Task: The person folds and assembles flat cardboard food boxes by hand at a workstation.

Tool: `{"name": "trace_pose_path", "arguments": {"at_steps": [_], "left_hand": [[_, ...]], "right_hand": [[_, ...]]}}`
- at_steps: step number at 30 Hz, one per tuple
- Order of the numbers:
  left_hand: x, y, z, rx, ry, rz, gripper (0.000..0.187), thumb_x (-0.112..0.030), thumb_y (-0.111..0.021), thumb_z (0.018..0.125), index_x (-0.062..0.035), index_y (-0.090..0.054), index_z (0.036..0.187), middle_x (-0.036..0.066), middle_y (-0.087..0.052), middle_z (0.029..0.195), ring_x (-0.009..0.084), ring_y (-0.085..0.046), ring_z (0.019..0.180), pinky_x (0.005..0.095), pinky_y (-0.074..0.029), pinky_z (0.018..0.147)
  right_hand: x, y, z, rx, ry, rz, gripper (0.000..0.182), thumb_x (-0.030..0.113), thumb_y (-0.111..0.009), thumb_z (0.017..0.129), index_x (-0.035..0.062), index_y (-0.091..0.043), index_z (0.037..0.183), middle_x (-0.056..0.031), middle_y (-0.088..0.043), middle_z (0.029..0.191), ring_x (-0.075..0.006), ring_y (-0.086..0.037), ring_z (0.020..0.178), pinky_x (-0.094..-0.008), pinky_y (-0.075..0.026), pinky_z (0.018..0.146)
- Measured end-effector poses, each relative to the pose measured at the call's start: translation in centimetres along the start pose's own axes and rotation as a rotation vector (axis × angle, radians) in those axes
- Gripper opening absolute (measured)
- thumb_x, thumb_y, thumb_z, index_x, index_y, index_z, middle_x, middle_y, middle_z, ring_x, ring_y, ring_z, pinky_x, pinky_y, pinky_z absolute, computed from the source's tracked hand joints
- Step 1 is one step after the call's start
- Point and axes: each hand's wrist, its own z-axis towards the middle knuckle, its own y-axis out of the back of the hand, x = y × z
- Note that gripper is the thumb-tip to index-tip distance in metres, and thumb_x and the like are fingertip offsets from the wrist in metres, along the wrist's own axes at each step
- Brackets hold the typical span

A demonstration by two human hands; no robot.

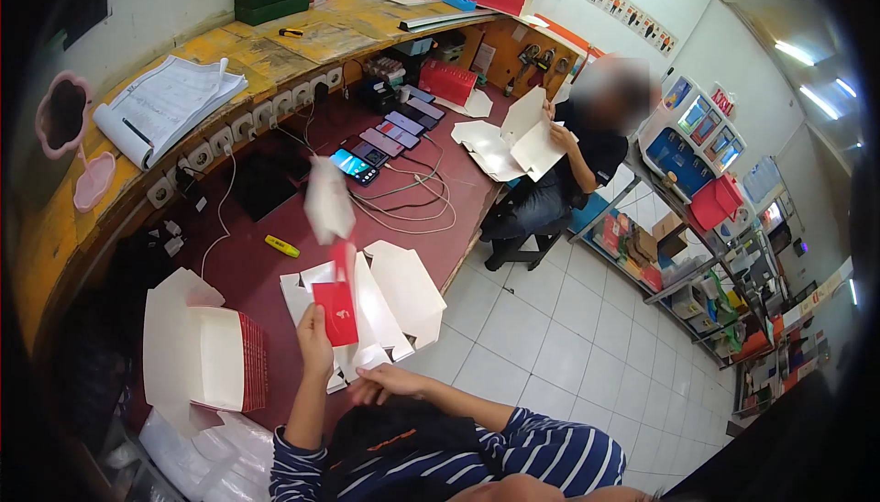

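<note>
My left hand is closed on a red card-like piece with a small pale mark, above the unfolded white cardboard sheets on the dark red table. My right hand lies at the near edge of those sheets, its fingers bent around something I cannot make out. A blurred white and red item hangs just beyond my left hand. Nested white boxes with red sides stand to the left. A yellow highlighter lies beyond them.
Several phones with white cables lie on the table. A seated person at the far end holds an opened white box. Papers rest on the yellow ledge. Plastic bags sit at the near left.
</note>
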Motion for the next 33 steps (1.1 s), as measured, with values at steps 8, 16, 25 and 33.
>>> {"name": "trace_pose_path", "arguments": {"at_steps": [8, 16, 25, 33], "left_hand": [[-5.3, 1.0, -1.3, -0.085, -0.084, -0.248, 0.028, 0.002, -0.051, 0.076, -0.0026, -0.047, 0.103, 0.006, -0.055, 0.091, 0.0139, -0.057, 0.074, 0.0267, -0.052, 0.063], [-5.5, -0.3, -2.7, -0.135, -0.318, 0.218, 0.031, 0.005, -0.051, 0.075, 0.0021, -0.044, 0.105, 0.008, -0.056, 0.091, 0.0146, -0.055, 0.083, 0.0259, -0.045, 0.074], [-7.6, -3.9, -3.6, 0.005, -0.340, -0.104, 0.038, -0.010, -0.051, 0.079, 0.0033, -0.038, 0.112, 0.011, -0.052, 0.100, 0.0169, -0.053, 0.088, 0.0255, -0.041, 0.077], [-8.7, -1.9, -3.0, 0.194, -0.083, -0.774, 0.043, -0.045, -0.039, 0.080, -0.0055, -0.050, 0.093, 0.011, -0.051, 0.100, 0.0251, -0.041, 0.105, 0.0431, -0.029, 0.091]], "right_hand": [[6.6, 2.5, -3.3, -0.122, 0.515, 0.793, 0.018, 0.021, -0.053, 0.081, 0.0082, -0.051, 0.094, 0.0014, -0.056, 0.079, -0.0065, -0.052, 0.067, -0.0195, -0.042, 0.059], [10.3, 0.2, -6.0, -0.546, 0.851, 0.429, 0.015, 0.003, -0.058, 0.076, 0.0034, -0.052, 0.089, -0.0013, -0.056, 0.080, -0.0081, -0.054, 0.073, -0.0187, -0.045, 0.061], [9.4, -2.8, -3.5, -0.405, 0.836, 0.907, 0.017, -0.001, -0.058, 0.074, 0.0065, -0.052, 0.088, 0.0009, -0.053, 0.077, -0.0065, -0.047, 0.062, -0.0204, -0.037, 0.051], [9.1, -3.0, -5.3, -0.829, 1.158, 0.369, 0.026, -0.002, -0.066, 0.066, -0.0001, -0.054, 0.089, -0.0055, -0.059, 0.080, -0.0098, -0.054, 0.071, -0.0221, -0.042, 0.060]]}}
